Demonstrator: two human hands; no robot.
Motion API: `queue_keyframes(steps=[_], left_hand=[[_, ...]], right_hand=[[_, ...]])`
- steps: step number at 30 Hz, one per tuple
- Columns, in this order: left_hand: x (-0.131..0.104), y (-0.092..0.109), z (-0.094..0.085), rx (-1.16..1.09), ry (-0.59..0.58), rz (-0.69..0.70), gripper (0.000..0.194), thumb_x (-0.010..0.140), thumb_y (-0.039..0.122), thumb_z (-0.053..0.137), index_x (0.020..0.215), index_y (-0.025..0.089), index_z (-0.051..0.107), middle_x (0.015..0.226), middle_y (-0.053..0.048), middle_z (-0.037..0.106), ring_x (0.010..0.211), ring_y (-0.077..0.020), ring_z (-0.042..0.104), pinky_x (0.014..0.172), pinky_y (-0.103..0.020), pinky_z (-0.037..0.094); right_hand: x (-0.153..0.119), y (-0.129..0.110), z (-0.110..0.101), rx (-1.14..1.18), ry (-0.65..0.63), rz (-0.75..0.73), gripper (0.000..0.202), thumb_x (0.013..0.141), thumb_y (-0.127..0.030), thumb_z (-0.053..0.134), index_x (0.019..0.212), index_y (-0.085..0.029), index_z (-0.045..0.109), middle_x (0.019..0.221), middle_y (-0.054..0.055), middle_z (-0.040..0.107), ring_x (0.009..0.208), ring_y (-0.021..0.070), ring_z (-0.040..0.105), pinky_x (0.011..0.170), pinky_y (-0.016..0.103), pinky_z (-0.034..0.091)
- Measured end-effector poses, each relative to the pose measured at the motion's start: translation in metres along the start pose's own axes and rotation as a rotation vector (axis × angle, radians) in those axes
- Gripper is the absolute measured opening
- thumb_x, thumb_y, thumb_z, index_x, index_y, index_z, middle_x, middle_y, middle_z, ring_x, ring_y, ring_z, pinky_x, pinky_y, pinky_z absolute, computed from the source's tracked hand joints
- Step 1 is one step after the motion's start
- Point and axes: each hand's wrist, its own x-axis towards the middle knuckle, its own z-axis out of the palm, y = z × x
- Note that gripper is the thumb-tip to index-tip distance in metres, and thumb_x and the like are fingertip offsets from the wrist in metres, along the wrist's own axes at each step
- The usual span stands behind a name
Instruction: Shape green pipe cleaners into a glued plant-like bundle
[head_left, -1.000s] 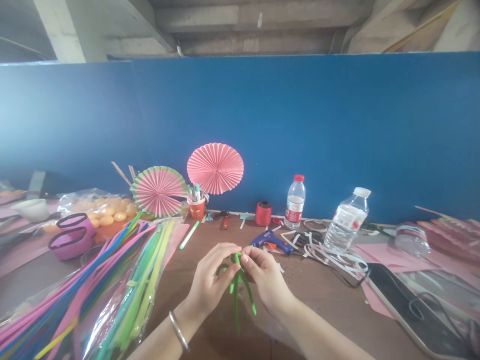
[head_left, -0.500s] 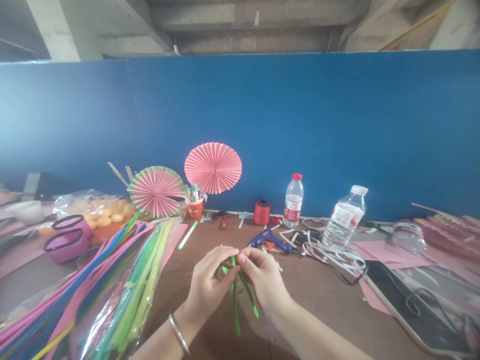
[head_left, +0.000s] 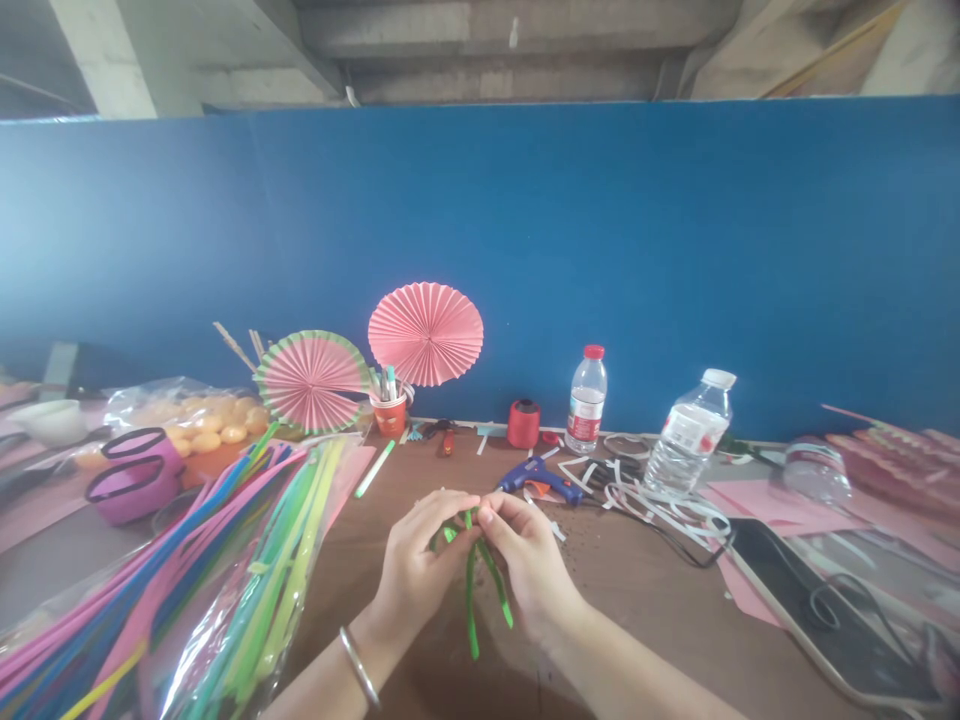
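Observation:
Both hands meet above the brown table, low in the middle of the view. My left hand (head_left: 426, 548), with a silver bangle on its wrist, pinches a bent green pipe cleaner (head_left: 472, 600). Close against it, my right hand (head_left: 529, 555) grips the same green piece between thumb and fingers. Two green ends hang below the fingertips, and part of a green loop shows behind the left fingers. The fingertips partly hide where the strands meet.
Bagged coloured pipe cleaners (head_left: 277, 570) lie at left. Beyond the hands are a blue glue gun (head_left: 541, 480), a red cup of pens (head_left: 390, 417) and pink paper fans (head_left: 426, 335). Two bottles (head_left: 586, 400), white cords and a black tablet (head_left: 825, 610) are at right.
The hanging green ends have shifted slightly upward and their tips sit a little closer to the hands. Both hands keep their pinch in nearly the same place.

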Motion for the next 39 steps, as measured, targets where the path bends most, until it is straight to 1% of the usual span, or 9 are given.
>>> queue_keyframes(steps=[8, 11, 15, 17, 21, 28, 31, 35, 39], left_hand=[[0.001, 0.001, 0.001, -0.020, 0.006, -0.055, 0.018, 0.073, 0.017, 0.063, 0.090, 0.024, 0.064, 0.084, -0.001, 0.066, 0.078, -0.0154, 0.060, 0.072, -0.024, 0.045], [0.001, 0.002, 0.001, -0.073, -0.007, -0.128, 0.017, 0.072, 0.019, 0.064, 0.088, 0.024, 0.064, 0.082, -0.001, 0.066, 0.075, -0.0151, 0.060, 0.070, -0.024, 0.046], [0.009, 0.000, -0.005, -0.249, 0.040, -0.313, 0.021, 0.074, 0.025, 0.062, 0.095, 0.024, 0.062, 0.090, -0.002, 0.065, 0.081, -0.0164, 0.060, 0.071, -0.025, 0.047], [0.014, -0.003, -0.009, -0.387, 0.066, -0.382, 0.025, 0.077, 0.027, 0.058, 0.102, 0.023, 0.059, 0.095, -0.004, 0.065, 0.081, -0.0167, 0.060, 0.073, -0.027, 0.047], [0.021, -0.007, -0.011, -0.633, 0.082, -0.470, 0.026, 0.081, 0.029, 0.053, 0.105, 0.021, 0.057, 0.095, -0.005, 0.066, 0.077, -0.0149, 0.061, 0.075, -0.028, 0.047], [0.019, -0.008, -0.005, -0.807, 0.079, -0.584, 0.025, 0.080, 0.029, 0.054, 0.104, 0.021, 0.056, 0.096, -0.005, 0.064, 0.077, -0.0143, 0.061, 0.067, -0.025, 0.048], [0.018, -0.008, -0.002, -0.838, 0.081, -0.615, 0.026, 0.079, 0.029, 0.056, 0.103, 0.020, 0.057, 0.097, -0.006, 0.064, 0.077, -0.0150, 0.061, 0.063, -0.024, 0.049], [0.019, -0.004, -0.004, -0.958, 0.132, -0.706, 0.031, 0.075, 0.027, 0.061, 0.104, 0.021, 0.055, 0.093, -0.005, 0.065, 0.075, -0.0159, 0.063, 0.065, -0.027, 0.050], [0.020, -0.001, -0.006, -1.142, 0.160, -0.758, 0.031, 0.072, 0.023, 0.064, 0.101, 0.023, 0.055, 0.082, -0.001, 0.064, 0.074, -0.0163, 0.064, 0.071, -0.030, 0.051]], right_hand=[[0.000, -0.004, 0.005, 0.042, 0.036, 0.021, 0.023, 0.069, -0.032, 0.068, 0.064, -0.014, 0.054, 0.059, -0.003, 0.051, 0.050, 0.0058, 0.043, 0.048, 0.016, 0.034], [0.001, -0.003, 0.004, -0.019, 0.027, -0.001, 0.024, 0.070, -0.034, 0.066, 0.065, -0.014, 0.054, 0.060, -0.003, 0.051, 0.052, 0.0059, 0.043, 0.050, 0.016, 0.035], [0.004, -0.008, -0.002, -0.191, 0.030, -0.051, 0.026, 0.080, -0.041, 0.052, 0.079, -0.016, 0.058, 0.061, -0.003, 0.047, 0.051, 0.0068, 0.041, 0.048, 0.017, 0.032], [0.006, -0.013, -0.005, -0.314, 0.073, -0.108, 0.023, 0.083, -0.038, 0.047, 0.085, -0.018, 0.058, 0.060, -0.005, 0.045, 0.051, 0.0071, 0.039, 0.048, 0.017, 0.031], [0.005, -0.022, -0.006, -0.654, 0.086, -0.193, 0.009, 0.078, -0.024, 0.052, 0.081, -0.019, 0.059, 0.069, -0.003, 0.055, 0.060, 0.0093, 0.047, 0.056, 0.019, 0.036], [-0.003, -0.019, 0.003, -0.896, -0.024, -0.135, 0.007, 0.071, -0.024, 0.060, 0.073, -0.018, 0.062, 0.065, -0.003, 0.061, 0.056, 0.0104, 0.050, 0.055, 0.020, 0.037], [-0.002, -0.016, 0.002, -0.890, -0.071, -0.117, 0.010, 0.072, -0.025, 0.059, 0.068, -0.017, 0.062, 0.063, -0.002, 0.061, 0.057, 0.0111, 0.051, 0.055, 0.021, 0.037], [0.003, -0.011, -0.005, -0.701, -0.140, -0.088, 0.029, 0.084, -0.028, 0.039, 0.072, -0.017, 0.063, 0.065, 0.001, 0.061, 0.061, 0.0136, 0.054, 0.056, 0.023, 0.039], [0.006, -0.010, -0.010, -0.762, -0.026, -0.171, 0.024, 0.084, -0.025, 0.040, 0.079, -0.018, 0.062, 0.069, 0.001, 0.061, 0.063, 0.0143, 0.054, 0.058, 0.024, 0.039]])
